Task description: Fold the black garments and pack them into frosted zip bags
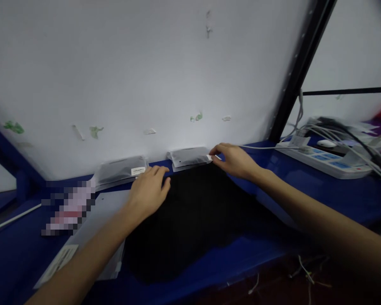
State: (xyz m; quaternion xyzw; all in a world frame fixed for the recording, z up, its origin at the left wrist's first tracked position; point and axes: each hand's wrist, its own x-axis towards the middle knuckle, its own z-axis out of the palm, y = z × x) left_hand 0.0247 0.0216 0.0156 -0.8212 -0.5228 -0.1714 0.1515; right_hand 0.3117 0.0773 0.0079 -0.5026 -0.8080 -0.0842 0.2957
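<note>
A black cloth item (197, 207) lies spread on the blue table, its front part dark and hard to make out. My right hand (233, 160) is at the right end of a frosted plastic bag (190, 156) with dark contents, thumb and forefinger pinched at its white label. My left hand (150, 188) hovers over or rests on the cloth's left edge, fingers bent and apart from the thumb, with nothing visible in it. Beside its fingers a second filled frosted bag (119, 169) lies against the wall. Under my left forearm is a flat zip bag (111, 212) with a label.
A white power strip (324, 159) with tangled cables (346, 131) sits at the right, beyond a black upright post (300, 72). The white wall (178, 76) rises behind the blue table (305, 190). Loose threads (307, 271) hang below the front edge.
</note>
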